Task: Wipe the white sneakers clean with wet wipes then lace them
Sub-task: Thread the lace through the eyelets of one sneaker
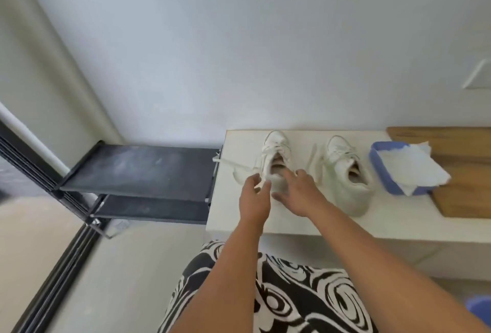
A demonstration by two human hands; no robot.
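Both hands are on the near sneaker (275, 158): left hand (255, 194) pinches a white lace (233, 164) at the heel side, right hand (297, 190) rests spread open against the collar, gripping nothing as far as I can tell. Looks like the lacing stage to me. My tip: brace the heel with the right, keep the lace flat and untwisted, tug evenly. Second sneaker (345, 173) sits just beside it on the white tabletop (292, 223), near a blue tray (377, 165) holding wipes (409, 165).
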